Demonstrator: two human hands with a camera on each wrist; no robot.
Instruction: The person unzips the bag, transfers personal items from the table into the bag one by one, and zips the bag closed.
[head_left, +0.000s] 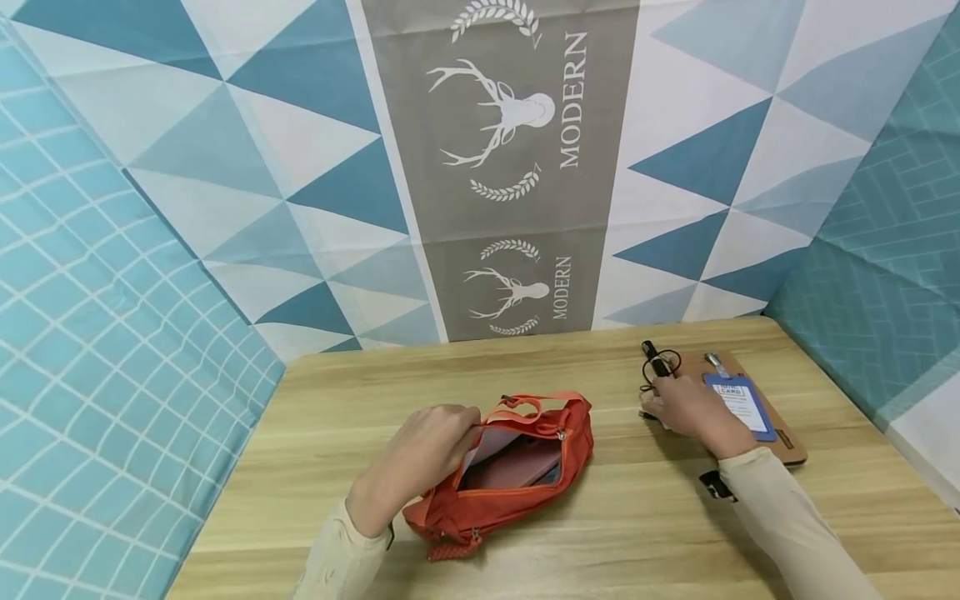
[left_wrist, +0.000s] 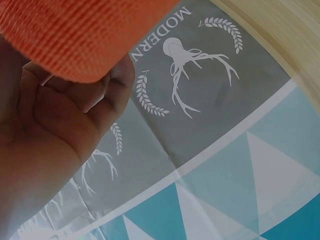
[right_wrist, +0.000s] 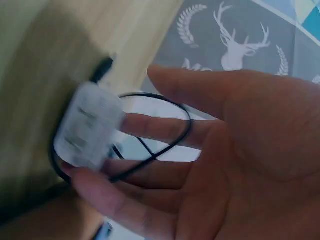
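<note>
An orange-red zippered pouch (head_left: 517, 502) lies unzipped on the table, with a flat pinkish-brown item (head_left: 517, 467) inside it. My left hand (head_left: 420, 450) holds the pouch's rim at its left side; in the left wrist view, its fingers curl at the orange fabric (left_wrist: 85, 37). On the right, my right hand (head_left: 686, 408) reaches down to a white charger plug (right_wrist: 90, 127) with a black cable (right_wrist: 187, 122) looped beside it. Its fingers extend to the charger, while the thumb stands apart from it.
Beyond my right hand lies a slim black stick-like object (head_left: 652, 354) near the cable. A blue-framed ID card holder (head_left: 742, 406) with a metal clip rests on a brown board (head_left: 791, 446) at the right. Patterned cloth walls (head_left: 517, 167) border the wooden table (head_left: 337, 417).
</note>
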